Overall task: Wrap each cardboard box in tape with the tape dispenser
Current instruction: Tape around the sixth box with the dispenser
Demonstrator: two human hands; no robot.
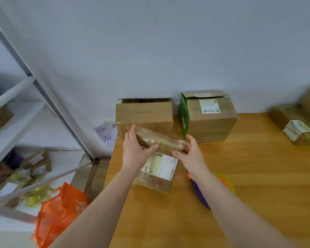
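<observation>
Tape is seemingly making the small box (161, 165) slick, though light and stiff, so left hand (134, 149) and right hand (190, 154) are gripping its opposite top ends, tilting it over the worktop (240, 176).

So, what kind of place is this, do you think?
Probably a parcel packing or storage room. Labelled cardboard boxes stand on the wooden table, a metal shelf holds more small parcels, and the left hand and right hand grip a taped box.

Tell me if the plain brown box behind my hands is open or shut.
Looks open: the plain brown box has a top flap standing up at its rear, with a dark gap beneath.
</observation>
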